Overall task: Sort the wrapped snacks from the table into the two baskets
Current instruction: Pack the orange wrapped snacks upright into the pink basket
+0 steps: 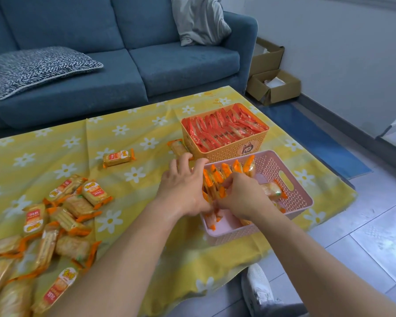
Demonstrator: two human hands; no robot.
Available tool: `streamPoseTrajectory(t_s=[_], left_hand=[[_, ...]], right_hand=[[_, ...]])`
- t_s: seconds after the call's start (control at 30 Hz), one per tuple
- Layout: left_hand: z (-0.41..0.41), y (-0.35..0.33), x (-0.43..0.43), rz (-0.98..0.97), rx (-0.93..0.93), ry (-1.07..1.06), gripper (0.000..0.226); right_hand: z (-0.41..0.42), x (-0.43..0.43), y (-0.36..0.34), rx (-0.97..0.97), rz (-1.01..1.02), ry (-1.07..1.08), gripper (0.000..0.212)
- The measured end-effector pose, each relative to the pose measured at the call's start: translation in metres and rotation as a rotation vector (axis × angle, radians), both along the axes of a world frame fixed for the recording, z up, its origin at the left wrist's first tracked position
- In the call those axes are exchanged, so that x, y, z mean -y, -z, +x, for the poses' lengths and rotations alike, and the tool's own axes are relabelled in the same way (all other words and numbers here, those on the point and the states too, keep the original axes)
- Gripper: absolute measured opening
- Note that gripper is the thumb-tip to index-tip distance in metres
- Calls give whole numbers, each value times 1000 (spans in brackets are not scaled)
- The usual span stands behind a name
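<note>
A pink basket at the table's right edge holds a row of orange-wrapped cracker packs standing on edge. Both hands reach into it. My left hand presses against the left end of the row, fingers spread over the rim. My right hand pinches packs in the middle of the row. Behind it an orange basket is packed with red-wrapped snacks. A heap of cracker packs lies at the table's left front, a single pack further back and another pack beside the orange basket.
The low table wears a yellow daisy-print cloth. A blue sofa with cushions stands behind it. Cardboard boxes sit on the floor at the right. A white shoe shows below the table's front edge.
</note>
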State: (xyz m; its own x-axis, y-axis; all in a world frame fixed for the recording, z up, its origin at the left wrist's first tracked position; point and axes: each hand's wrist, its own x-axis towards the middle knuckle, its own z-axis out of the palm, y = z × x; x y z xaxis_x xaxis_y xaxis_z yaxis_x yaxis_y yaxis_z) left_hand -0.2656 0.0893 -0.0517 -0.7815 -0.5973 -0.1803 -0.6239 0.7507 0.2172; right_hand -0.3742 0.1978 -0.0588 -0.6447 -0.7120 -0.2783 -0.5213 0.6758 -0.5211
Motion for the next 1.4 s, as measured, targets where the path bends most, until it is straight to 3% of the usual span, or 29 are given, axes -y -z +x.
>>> streamPoseTrajectory(t_s=[0.13, 0.3, 0.4, 0.47, 0.6, 0.77, 0.9, 1.0, 1.1, 1.17, 1.4], left_hand=[[-1, 2, -5, 74, 79, 50, 133], [-11, 8, -11, -15, 139, 61, 134], [-18, 12, -19, -83, 161, 77, 132], [-21, 14, -22, -97, 167, 62, 124], [-24, 21, -22, -156, 141, 36, 115], [-26, 27, -21, -154, 139, 16, 113], [-25, 28, -16, -101, 161, 38, 120], [-25, 31, -14, -99, 135, 28, 125], [-25, 31, -12, -108, 89, 26, 125], [-25, 30, -11, -114, 82, 33, 124], [-23, 32, -11, -125, 47, 18, 119]], right_hand=[[-1, 1, 2, 119, -76, 91, 38], [-5, -1, -4, 309, -168, 110, 15], [-19, -6, -11, 428, -208, 167, 21], [-31, -14, -13, 312, -220, 191, 22], [-51, -31, -5, -151, -15, 50, 19], [-53, -29, 5, -221, 144, -157, 18], [-40, -20, 7, -341, 166, -145, 9], [-24, -15, 16, -460, 296, -146, 37], [-14, -9, 30, -575, 358, -130, 35], [-11, -7, 30, -595, 388, -143, 30], [-19, -15, 9, -358, 305, -119, 36]])
